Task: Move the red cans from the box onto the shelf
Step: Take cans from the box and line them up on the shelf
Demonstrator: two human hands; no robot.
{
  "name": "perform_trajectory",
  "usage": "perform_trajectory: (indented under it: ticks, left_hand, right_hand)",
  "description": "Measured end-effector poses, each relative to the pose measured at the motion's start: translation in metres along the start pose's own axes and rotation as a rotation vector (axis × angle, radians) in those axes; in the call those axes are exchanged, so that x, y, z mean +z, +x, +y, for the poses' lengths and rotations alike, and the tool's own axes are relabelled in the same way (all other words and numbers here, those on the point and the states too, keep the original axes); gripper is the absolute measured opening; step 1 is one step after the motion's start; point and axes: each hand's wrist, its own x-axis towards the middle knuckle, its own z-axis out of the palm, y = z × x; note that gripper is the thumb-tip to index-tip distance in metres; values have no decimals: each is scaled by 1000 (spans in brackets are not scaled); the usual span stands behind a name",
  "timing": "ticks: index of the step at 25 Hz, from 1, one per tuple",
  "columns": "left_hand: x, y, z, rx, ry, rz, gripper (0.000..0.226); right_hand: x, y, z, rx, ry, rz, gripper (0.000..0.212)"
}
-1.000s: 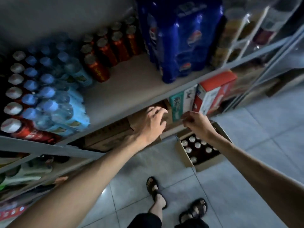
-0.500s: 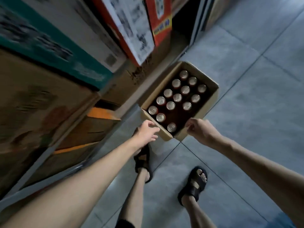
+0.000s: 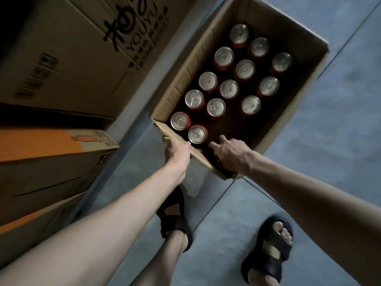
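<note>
Thirteen red cans with silver pull-tab tops (image 3: 228, 89) stand upright inside the open brown cardboard box (image 3: 296, 112) on grey floor tiles (image 3: 340, 141). At six o'clock, the left hand (image 3: 177, 153) grips its near rim; the right hand (image 3: 231, 153) reaches inside, fingers spread, grasping nothing.

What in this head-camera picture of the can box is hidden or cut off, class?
- Right hand: fingertips reach into the box, hidden in its shadow; grip unclear.
- Left hand: fingers hidden behind the box's near wall.
- Red cans: sides lost in darkness, labels unreadable.
- Shelf: cut off by the frame's top.
</note>
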Motion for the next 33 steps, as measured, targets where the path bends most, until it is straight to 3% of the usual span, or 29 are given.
perform_trajectory:
  ticks: [5, 9, 11, 12, 14, 16, 20, 22, 25, 26, 28, 30, 33]
  left_hand:
    - [1, 4, -4, 1, -101, -23, 39]
    - [-10, 2, 0, 13, 26, -43, 48]
    - [-20, -13, 0, 208, 216, 85, 79]
    - [-27, -24, 2, 395, 261, 120, 93]
    - [-37, -49, 10, 793, 348, 11, 108]
    - [-48, -67, 27, 1003, 417, -171, 112]
    - [-68, -81, 64, 992, 407, -190, 92]
    - [-77, -79, 69, 875, 379, -179, 80]
    - [-93, -59, 59, 643, 142, -111, 62]
    - [-97, -51, 54, 568, 63, -92, 60]
    - [-105, -31, 39, 441, -35, -45, 63]
    - [-109, -15, 25, 387, -87, -28, 73]
    - [-106, 1, 7, 349, -124, -54, 70]
  right_hand:
    - [2, 12, 2, -51, -104, 66, 38]
    - [-24, -13, 15, 29, 253, 142, 55]
    - [-43, -38, 24, 85, 554, 219, 62]
    - [-55, -52, 27, 106, 717, 263, 62]
    - [-79, -80, 27, 131, 1041, 314, 61]
    - [-103, -98, 24, 80, 1257, 280, 57]
    - [-127, -106, 6, -102, 1399, 185, 41]
    - [-127, -99, 1, -170, 1486, 151, 48]
    - [-115, -73, 3, -185, 1656, 96, 43]
    - [-105, -60, 5, -140, 1504, 183, 37]
    - [-76, -27, 3, -129, 797, 419, 39]
    - [-44, 6, -10, -262, 234, 463, 50]
    - [-15, 41, -21, -342, -103, 490, 42]
